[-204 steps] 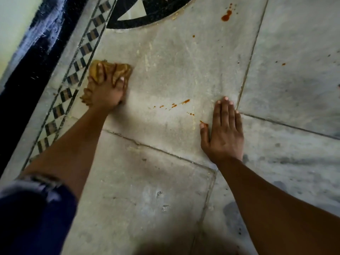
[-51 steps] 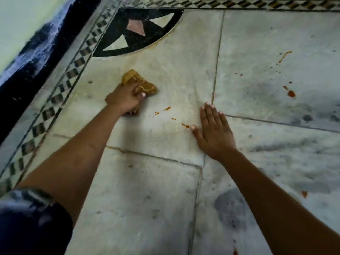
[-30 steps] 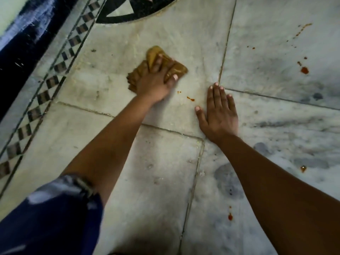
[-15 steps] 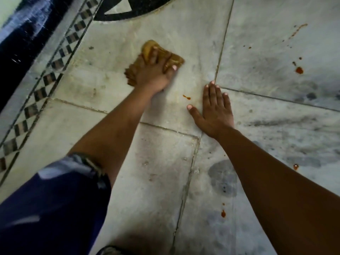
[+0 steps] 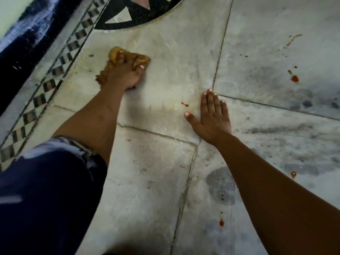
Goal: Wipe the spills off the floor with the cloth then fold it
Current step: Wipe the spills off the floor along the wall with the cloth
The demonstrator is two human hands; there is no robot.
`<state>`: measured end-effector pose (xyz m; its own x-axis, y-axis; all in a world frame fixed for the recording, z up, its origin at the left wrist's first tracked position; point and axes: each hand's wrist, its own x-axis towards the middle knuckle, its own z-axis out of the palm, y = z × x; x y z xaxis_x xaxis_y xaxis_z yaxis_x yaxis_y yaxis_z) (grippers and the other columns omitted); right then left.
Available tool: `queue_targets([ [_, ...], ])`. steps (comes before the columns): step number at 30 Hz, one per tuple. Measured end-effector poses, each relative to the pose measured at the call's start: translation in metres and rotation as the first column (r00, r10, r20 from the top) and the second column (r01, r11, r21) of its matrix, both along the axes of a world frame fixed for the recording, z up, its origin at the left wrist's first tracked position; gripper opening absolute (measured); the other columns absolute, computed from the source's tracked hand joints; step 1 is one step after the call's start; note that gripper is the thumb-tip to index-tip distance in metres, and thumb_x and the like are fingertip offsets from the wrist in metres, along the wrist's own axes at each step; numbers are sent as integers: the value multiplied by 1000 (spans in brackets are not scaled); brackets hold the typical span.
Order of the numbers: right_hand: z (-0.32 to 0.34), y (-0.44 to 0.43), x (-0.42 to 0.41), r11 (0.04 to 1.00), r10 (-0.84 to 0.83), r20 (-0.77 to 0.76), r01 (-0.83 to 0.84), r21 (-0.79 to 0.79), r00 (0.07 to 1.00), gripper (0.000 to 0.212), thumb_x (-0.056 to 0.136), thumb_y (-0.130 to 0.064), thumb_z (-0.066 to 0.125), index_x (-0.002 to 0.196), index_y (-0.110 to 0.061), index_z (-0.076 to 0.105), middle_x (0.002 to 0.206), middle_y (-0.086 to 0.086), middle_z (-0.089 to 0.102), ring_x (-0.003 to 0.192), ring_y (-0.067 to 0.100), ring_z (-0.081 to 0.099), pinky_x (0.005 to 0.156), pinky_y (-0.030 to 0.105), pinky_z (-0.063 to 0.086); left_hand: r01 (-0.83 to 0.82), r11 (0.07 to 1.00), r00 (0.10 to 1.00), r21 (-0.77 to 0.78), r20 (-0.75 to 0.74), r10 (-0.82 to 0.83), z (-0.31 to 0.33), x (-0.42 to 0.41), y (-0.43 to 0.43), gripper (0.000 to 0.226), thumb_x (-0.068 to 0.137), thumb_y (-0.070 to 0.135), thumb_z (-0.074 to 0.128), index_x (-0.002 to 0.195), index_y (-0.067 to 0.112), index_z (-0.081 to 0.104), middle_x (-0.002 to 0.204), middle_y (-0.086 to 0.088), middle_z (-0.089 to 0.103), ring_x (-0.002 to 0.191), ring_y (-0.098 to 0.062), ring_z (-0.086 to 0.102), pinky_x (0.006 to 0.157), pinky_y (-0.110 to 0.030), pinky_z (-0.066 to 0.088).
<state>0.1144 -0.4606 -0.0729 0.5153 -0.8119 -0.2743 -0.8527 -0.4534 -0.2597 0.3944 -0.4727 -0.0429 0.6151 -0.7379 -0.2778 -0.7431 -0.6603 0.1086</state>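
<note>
A crumpled yellow-brown cloth [image 5: 141, 58] lies bunched on the pale marble floor [image 5: 174, 57]. My left hand [image 5: 125, 74] presses down on it, fingers curled into its folds. My right hand [image 5: 213, 116] rests flat on the floor, fingers spread, holding nothing. A small orange-red spill [image 5: 184, 104] sits just left of my right hand's fingers. More red drops lie at the right [image 5: 294, 78], lower right [image 5: 293, 174] and near my right forearm [image 5: 221, 222]. A thin trail of specks [image 5: 291, 40] runs at the upper right.
A checkered inlay border [image 5: 55, 70] runs along the left, with a dark skirting [image 5: 22, 57] beyond it. A black round inlay pattern [image 5: 139, 17] lies at the top. Grey smudges [image 5: 220, 186] mark the tiles to the right. My blue sleeve [image 5: 46, 196] fills the lower left.
My left hand has slid the cloth leftwards, away from the small red spill. The drops that lay beside the cloth earlier are gone. My right hand stays flat in place.
</note>
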Motion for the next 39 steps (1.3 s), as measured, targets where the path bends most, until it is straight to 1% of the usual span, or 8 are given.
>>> queue_targets([
  [4,-2,2,-4,999,35,-46,-35,-1,998,100,83,-74,26,148,-9,-14,156,9,-20,143,19,-20,115,37,-14,322,947,947,12,-17,-322,-5,-78,13,59,93,63,23,147,45,7,159,7,-11,144,-38,-3,113,-56,-1],
  [8,-2,1,-14,996,83,-26,-83,13,996,106,79,-78,31,148,-11,-14,156,8,-20,143,18,-18,115,34,-12,612,790,790,-41,74,-609,-18,-96,73,68,79,76,14,143,54,5,159,11,-4,144,-37,5,112,-55,6],
  [10,-1,1,-24,997,80,-24,-80,1,997,106,77,-80,30,148,-14,-14,156,7,-20,143,18,-18,115,33,-11,604,796,796,-36,84,-600,-16,-71,74,71,75,77,12,143,54,9,159,12,1,144,-34,10,112,-53,9],
  [16,0,6,-25,999,36,-33,-37,-37,999,108,74,-82,29,148,-17,-13,156,7,-21,143,19,-19,115,36,-13,250,965,968,-73,-8,-251,-11,-95,5,55,94,59,27,146,45,15,159,9,-5,144,-38,2,112,-57,3],
  [24,2,11,-30,999,-39,-48,39,-1,998,118,71,-85,32,146,-8,-17,155,11,-23,143,21,-21,115,36,-13,580,810,813,-87,119,-570,-23,-119,85,65,80,71,14,143,54,12,159,13,3,142,-34,16,112,-53,11],
  [28,4,14,-36,999,-39,-32,39,-5,999,119,70,-85,31,146,-8,-18,154,10,-25,142,21,-22,115,35,-14,381,924,920,-38,112,-375,-17,-62,55,63,84,71,20,143,53,10,159,14,-2,143,-36,10,113,-56,10],
  [32,5,18,-35,1000,-31,-43,31,1,999,118,71,-85,30,146,-8,-19,154,11,-25,142,20,-23,114,34,-15,176,982,984,-73,-3,-177,-20,-95,3,56,92,61,27,145,47,15,159,8,-5,142,-42,1,111,-64,5],
  [39,3,14,-35,1000,-21,-41,21,-2,999,118,72,-84,31,145,-6,-18,154,13,-25,142,21,-23,114,35,-14,598,795,800,-100,121,-587,-28,-134,90,62,84,70,12,143,53,9,159,7,4,143,-39,13,111,-60,10],
])
